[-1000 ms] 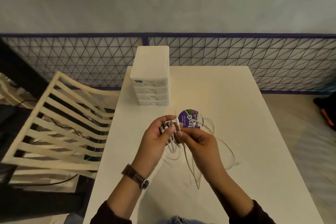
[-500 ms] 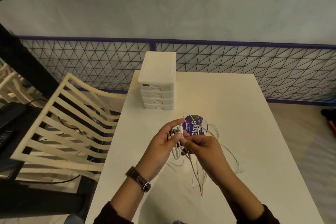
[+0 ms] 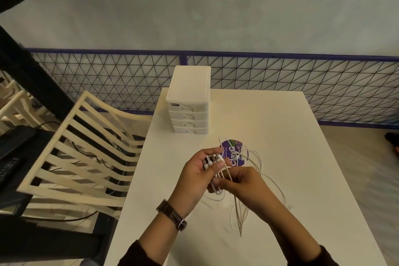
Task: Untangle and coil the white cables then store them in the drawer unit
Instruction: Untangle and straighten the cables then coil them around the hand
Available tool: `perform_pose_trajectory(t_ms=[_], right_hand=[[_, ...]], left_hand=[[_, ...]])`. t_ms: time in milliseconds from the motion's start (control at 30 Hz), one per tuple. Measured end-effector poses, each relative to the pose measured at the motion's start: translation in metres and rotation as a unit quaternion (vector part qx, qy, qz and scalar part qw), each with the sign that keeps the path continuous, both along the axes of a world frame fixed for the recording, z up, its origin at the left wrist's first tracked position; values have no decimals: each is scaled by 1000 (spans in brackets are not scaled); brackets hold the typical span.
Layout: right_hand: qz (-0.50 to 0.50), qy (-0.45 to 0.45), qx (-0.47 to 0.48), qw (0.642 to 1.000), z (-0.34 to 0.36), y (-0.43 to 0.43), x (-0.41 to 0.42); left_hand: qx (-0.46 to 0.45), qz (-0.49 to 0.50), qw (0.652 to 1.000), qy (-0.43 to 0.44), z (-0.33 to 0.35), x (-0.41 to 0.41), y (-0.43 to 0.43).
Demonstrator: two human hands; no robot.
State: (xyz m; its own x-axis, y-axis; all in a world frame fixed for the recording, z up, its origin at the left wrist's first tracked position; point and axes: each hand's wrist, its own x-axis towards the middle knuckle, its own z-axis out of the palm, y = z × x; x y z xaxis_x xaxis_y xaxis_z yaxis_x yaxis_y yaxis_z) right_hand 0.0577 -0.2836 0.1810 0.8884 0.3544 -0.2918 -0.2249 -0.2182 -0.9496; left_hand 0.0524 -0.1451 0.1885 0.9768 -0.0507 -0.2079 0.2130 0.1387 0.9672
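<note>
Above white table (image 3: pixel 280 127), left hand (image 3: pixel 194 177) and right hand (image 3: pixel 241 188) both pinch white cables (image 3: pixel 257 166).

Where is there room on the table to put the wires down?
The tabletop is bare right of the drawer unit, out to the right edge. A smaller bare strip lies between the left hand and the left edge. The middle is crowded: white cables, purple disc, right hand.

hands (image 3: pixel 193 176) (image 3: pixel 244 188) 2 | white cables (image 3: pixel 211 161) unclear | drawer unit (image 3: pixel 190 90) 1 | drawers (image 3: pixel 190 116) 4 | chair (image 3: pixel 86 157) 1
</note>
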Motion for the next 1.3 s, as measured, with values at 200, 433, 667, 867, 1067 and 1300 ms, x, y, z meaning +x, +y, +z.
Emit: perform_pose_trajectory(t_ms=[200, 433, 667, 867, 1067, 1300], right_hand=[[12, 41, 69, 997, 6, -2, 5], [22, 81, 61, 995, 0, -6, 16], [90, 73, 99, 988, 1, -1, 16], [170, 105, 102, 975, 0, 2, 19], [200, 131, 149, 959, -4, 14, 10], [234, 108, 118, 959, -3, 9, 10]], left_hand=[[9, -54, 998, -14, 5, 4, 3], [12, -64, 998, -15, 6, 2, 0], [25, -38, 999, 6, 4, 4, 1], [-29, -51, 998, 36, 1, 9, 1], [-130, -45, 989, 50, 1, 23, 11], [-92, -11, 995, 22, 1, 36, 22]])
